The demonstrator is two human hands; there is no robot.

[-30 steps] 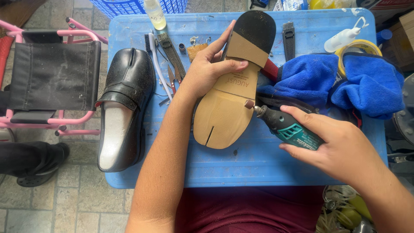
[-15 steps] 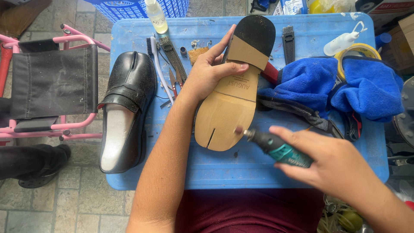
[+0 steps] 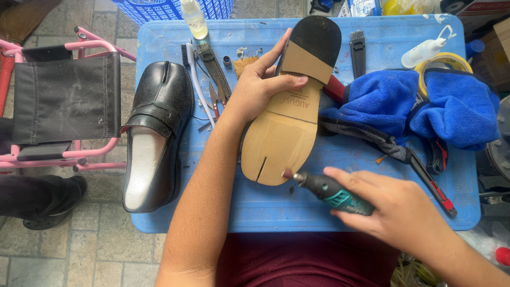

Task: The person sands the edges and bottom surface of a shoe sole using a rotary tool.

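While pinned sole-up at frame centre, shoe (image 3: 287,122) lying toe toward viewer, black heel at top. Tan sole, split notch at toe. Left hand (image 3: 260,87) pressing on waist of sole, thumb across the tan leather, fingers spread and wrapped round the far edge toward heel. Right hand (image 3: 393,210) lower right, fingers curled tight and pressed together round rotary tool (image 3: 332,192); small bit touching or just at toe edge, right of the notch, contact not certain.

Judged: edge sanding of toe. Best done with light pressure, bit kept flat to the edge, moved steadily so no dip gets cut; firm hold-down from left hand, fingers kept away from the bit; notch to be avoided.

Left of sole: scissors (image 3: 213,101), white-handled brush (image 3: 192,79), strap pieces. Further left: second black shoe (image 3: 159,133), upright, pale insole showing, overhanging table edge. Right: blue cloth (image 3: 425,106), tape roll (image 3: 443,64), squeeze bottle (image 3: 422,50), red-tipped knife (image 3: 433,186). Small bottle (image 3: 194,18) at top.

Surface: blue plastic table (image 3: 319,212), scuffed, dusty. Around: grey tiled floor, pink folding chair (image 3: 64,101) at left, blue basket (image 3: 170,8) at top.
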